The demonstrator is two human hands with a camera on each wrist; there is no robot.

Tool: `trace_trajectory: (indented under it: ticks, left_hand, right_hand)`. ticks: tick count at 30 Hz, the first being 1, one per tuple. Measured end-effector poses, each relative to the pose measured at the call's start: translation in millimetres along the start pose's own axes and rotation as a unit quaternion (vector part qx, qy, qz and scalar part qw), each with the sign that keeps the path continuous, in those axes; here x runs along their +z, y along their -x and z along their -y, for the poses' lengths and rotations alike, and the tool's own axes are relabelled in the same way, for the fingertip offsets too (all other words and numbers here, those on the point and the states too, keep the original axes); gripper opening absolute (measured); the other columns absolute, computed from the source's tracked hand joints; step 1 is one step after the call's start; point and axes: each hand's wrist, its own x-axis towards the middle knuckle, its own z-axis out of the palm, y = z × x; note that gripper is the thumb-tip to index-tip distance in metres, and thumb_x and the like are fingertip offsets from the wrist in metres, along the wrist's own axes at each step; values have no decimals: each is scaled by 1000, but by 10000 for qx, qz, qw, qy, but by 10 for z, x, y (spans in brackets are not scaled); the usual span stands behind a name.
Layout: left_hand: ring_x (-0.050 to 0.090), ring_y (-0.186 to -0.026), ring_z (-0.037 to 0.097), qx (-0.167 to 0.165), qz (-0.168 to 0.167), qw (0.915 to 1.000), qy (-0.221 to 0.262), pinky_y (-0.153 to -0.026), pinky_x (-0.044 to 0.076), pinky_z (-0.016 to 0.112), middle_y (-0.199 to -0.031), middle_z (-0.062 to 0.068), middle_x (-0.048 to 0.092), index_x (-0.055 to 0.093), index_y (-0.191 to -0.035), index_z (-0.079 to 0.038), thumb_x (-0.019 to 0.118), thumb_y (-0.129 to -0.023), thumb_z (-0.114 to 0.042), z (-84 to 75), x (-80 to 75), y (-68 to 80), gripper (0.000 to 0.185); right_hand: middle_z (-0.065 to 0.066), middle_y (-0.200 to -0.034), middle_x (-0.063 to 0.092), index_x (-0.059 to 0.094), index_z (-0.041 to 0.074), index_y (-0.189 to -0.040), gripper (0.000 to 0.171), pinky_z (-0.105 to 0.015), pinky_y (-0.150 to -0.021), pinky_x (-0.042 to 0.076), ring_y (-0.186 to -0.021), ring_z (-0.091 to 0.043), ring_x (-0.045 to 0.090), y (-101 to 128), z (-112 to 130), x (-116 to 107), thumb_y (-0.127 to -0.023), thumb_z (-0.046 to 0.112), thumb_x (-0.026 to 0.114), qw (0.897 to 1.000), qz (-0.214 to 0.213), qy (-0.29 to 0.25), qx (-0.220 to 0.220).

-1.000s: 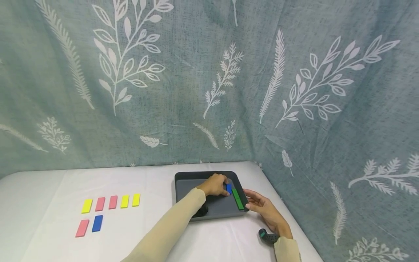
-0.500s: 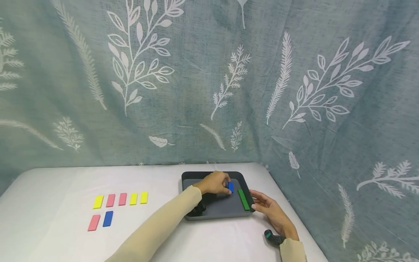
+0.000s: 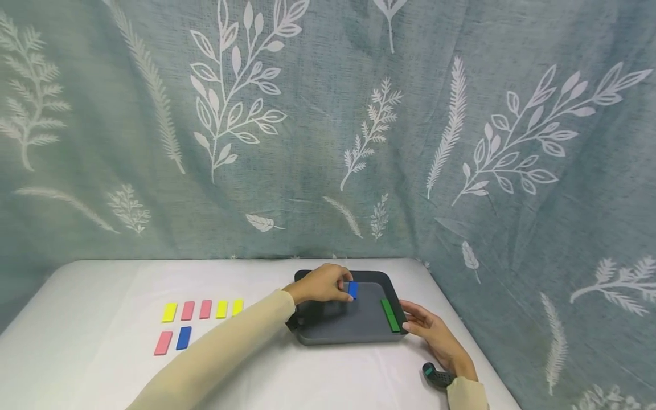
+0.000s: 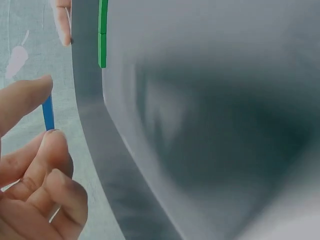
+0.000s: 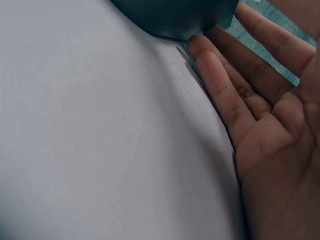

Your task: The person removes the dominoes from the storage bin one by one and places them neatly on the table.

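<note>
Head view: I see the left hand (image 3: 322, 283) over the far left part of the dark grey tray (image 3: 353, 337), its fingers pinching a blue block (image 3: 352, 290) held above the tray floor. A green block (image 3: 390, 315) lies along the tray's right wall. The right hand (image 3: 435, 337) rests on the table (image 3: 328, 376) with fingers straight and released, fingertips touching the tray's near right corner. On the white cloth well to the left I note a row of blocks, yellow, pink, pink, yellow, yellow (image 3: 203, 310), and below it a pink block (image 3: 163, 343) beside a second blue block (image 3: 183, 337). A leaf-print curtain (image 3: 328, 125) hangs behind the table.

Left wrist view: I see the blue block (image 4: 48, 113) edge-on, gripped between thumb and a fingertip, just outside the tray's rim (image 4: 92, 115) in this frame. The green block (image 4: 102, 32) sits against the inner wall. The tray floor is blurred.

Right wrist view: I see the right hand (image 5: 265, 125) palm up and open, holding nothing, one fingertip touching the tray's corner (image 5: 190, 22) on the white table (image 5: 100, 140).
</note>
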Motion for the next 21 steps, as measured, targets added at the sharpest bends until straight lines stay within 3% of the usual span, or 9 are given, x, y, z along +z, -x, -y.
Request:
trace_trajectory:
  ticks: [5, 11, 21]
  left_hand:
    - [52, -71, 8, 163, -135, 9996, -174, -75, 46, 28, -80, -6, 60, 68, -125, -5, 82, -91, -30, 49, -132, 201, 45]
    - [53, -75, 9, 65, -340, 9988, -332, -78, 47, 31, -82, -7, 61, 68, -125, -7, 81, -91, -32, 69, -306, 461, 45]
    - [51, -66, 8, 154, -660, 9973, -267, -67, 46, 29, -85, -2, 63, 69, -123, -8, 84, -88, -32, 178, -487, 854, 45]
  right_hand:
    - [-13, -152, 49, 47, 12, -154, 63, -27, -100, 46, -126, -23, 55, -2, 2, -35, -97, 17, 74, 10000, 81, 32, -43]
    - [-13, -153, 48, 46, 12, -155, 63, -27, -101, 46, -128, -22, 55, -13, 20, -52, -98, 17, 73, 9998, 191, 41, -91]
    - [-14, -154, 48, 45, 10, -155, 64, -27, -99, 47, -125, -22, 56, -4, 37, 2, -98, 19, 73, 9998, 153, 118, -16]
